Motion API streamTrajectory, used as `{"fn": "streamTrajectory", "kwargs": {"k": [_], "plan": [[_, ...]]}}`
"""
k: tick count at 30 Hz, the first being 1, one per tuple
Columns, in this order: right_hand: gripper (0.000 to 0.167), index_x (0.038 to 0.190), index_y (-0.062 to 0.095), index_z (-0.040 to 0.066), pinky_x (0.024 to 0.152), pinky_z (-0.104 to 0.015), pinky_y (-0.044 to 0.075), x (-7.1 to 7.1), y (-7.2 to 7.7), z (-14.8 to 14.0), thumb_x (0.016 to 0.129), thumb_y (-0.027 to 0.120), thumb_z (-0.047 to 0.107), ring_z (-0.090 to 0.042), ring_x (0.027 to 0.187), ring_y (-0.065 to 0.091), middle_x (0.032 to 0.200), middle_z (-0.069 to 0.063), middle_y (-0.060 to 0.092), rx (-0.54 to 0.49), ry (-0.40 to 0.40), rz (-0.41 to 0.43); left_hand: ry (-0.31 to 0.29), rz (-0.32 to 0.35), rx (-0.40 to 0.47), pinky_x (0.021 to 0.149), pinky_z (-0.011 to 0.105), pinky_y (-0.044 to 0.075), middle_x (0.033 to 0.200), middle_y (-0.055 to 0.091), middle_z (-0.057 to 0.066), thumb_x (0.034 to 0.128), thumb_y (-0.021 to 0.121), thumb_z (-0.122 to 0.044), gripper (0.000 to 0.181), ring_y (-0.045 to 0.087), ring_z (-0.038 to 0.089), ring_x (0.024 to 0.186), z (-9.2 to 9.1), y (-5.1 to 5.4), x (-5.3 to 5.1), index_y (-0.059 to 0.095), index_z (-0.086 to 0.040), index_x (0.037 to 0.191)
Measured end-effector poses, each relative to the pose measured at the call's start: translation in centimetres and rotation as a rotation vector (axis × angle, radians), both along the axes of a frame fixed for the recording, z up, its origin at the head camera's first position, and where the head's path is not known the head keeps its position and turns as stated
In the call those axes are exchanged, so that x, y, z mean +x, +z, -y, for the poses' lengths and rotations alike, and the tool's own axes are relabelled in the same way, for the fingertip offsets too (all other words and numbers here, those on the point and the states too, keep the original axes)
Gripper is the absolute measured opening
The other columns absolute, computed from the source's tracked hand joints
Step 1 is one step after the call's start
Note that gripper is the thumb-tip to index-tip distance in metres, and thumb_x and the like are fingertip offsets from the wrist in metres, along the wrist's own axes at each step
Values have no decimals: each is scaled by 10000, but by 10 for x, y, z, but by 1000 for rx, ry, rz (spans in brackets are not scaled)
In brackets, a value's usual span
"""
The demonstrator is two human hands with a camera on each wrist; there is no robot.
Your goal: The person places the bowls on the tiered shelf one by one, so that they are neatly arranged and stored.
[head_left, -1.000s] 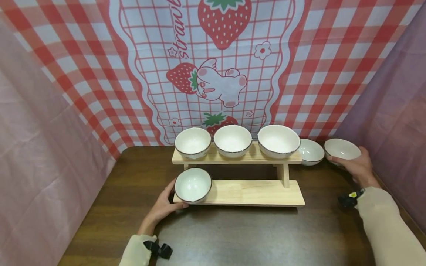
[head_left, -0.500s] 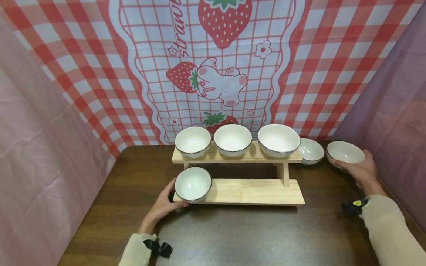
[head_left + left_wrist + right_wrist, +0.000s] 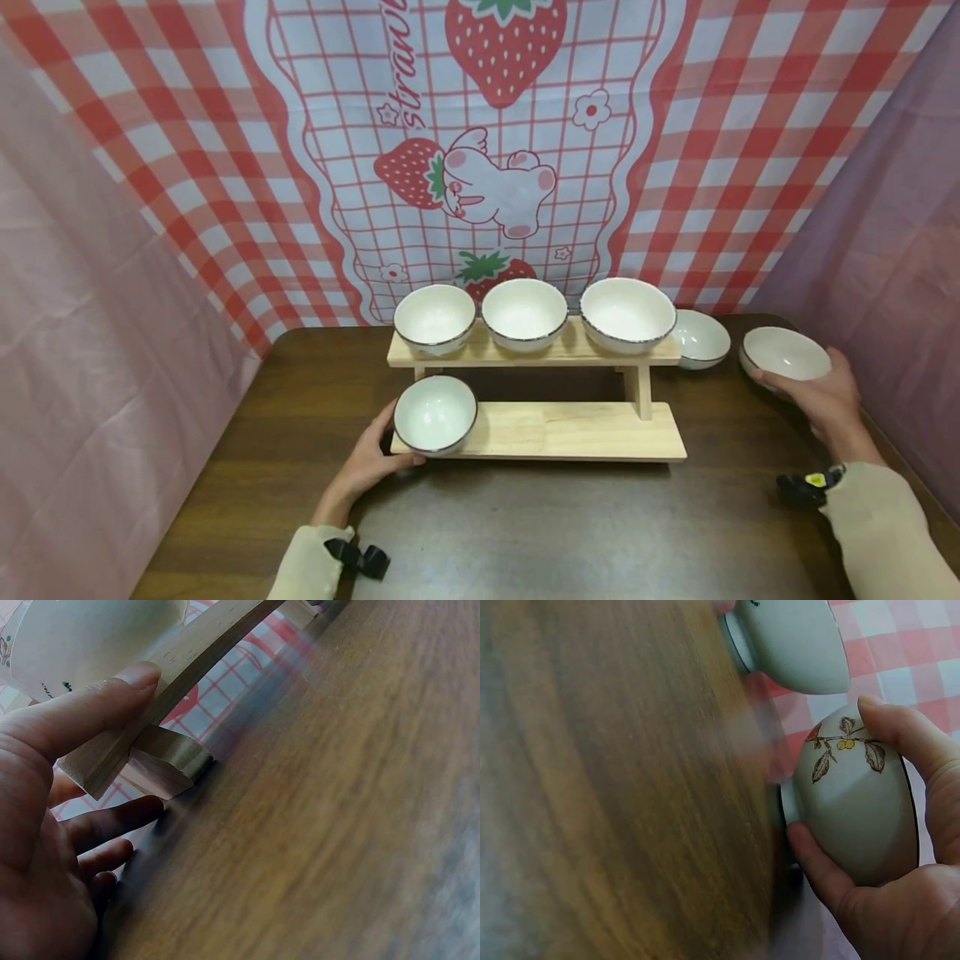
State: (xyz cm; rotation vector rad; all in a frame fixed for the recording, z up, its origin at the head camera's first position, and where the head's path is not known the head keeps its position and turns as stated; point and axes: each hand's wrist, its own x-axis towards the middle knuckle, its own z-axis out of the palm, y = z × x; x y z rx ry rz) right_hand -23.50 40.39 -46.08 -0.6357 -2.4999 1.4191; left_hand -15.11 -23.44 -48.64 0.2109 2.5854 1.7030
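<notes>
My left hand (image 3: 367, 463) curves round the left side of a white bowl (image 3: 436, 414) on the lower step of a wooden two-tier stand (image 3: 577, 430). In the left wrist view the thumb (image 3: 112, 697) lies against the bowl (image 3: 90, 645) just above the board, and the lower fingers hang loosely below the board. At the right, my right hand (image 3: 825, 400) grips another white bowl (image 3: 786, 354). The right wrist view shows this bowl (image 3: 855, 802) with a leaf-branch pattern, between the thumb and a finger near its foot. Whether it touches the table is unclear.
Three white dark-rimmed bowls stand on the upper step: left (image 3: 435, 315), middle (image 3: 524, 310) and right (image 3: 628, 310). Another bowl (image 3: 701, 340) sits behind the stand's right end, partly hidden. A brown table (image 3: 540, 525) carries everything. Checked cloth (image 3: 712, 167) hangs behind.
My right hand has moved right and slightly toward me with its bowl, widening the gap to the neighbouring bowl. My left hand and the bowls on the stand have stayed in place.
</notes>
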Motion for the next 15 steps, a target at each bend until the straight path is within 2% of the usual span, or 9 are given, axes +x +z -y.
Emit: {"fn": "streamTrajectory", "kwargs": {"k": [4,7,9,12,14,15], "plan": [[1148,1603,26,40,1221,-428,275,7,2,2,819,812,332,-446,1370,268,1636,-295,160,11,-8,5,-1,4,1,1190,595,215,1573,408,193,708,901,-141,1015,340,366,1460,0,0,0,339,-77,1552],[1141,1604,49,40,1181,-348,326,12,4,5,812,822,315,-430,1351,293,1627,-292,186,13,-14,-5,2,1,-8,1187,602,220,1570,411,197,711,900,-144,1010,347,375,1457,0,0,0,342,-75,1550],[1136,1602,69,34,1082,-235,383,14,5,7,804,832,300,-415,1318,318,1609,-296,214,19,-15,-15,3,4,-19,1189,600,218,1574,408,190,715,899,-151,1009,345,373,1460,0,0,0,341,-81,1552],[1135,1595,95,14,904,-116,380,19,6,8,786,849,271,-401,1270,346,1575,-307,246,33,-5,-37,6,3,-27,1189,610,216,1575,405,197,714,899,-154,1011,342,385,1461,0,0,-1,340,-74,1551],[1134,1591,104,4,852,-92,359,22,6,10,780,854,259,-395,1252,353,1564,-311,255,37,1,-46,5,7,-31,1194,608,210,1580,400,192,715,899,-160,1013,336,382,1466,0,0,-1,337,-77,1553],[1137,1591,99,2,879,-101,361,24,7,11,781,854,257,-397,1260,347,1571,-314,245,37,5,-45,7,7,-29,1194,611,207,1579,400,195,713,900,-158,1014,335,385,1466,0,0,-1,337,-76,1553]]}}
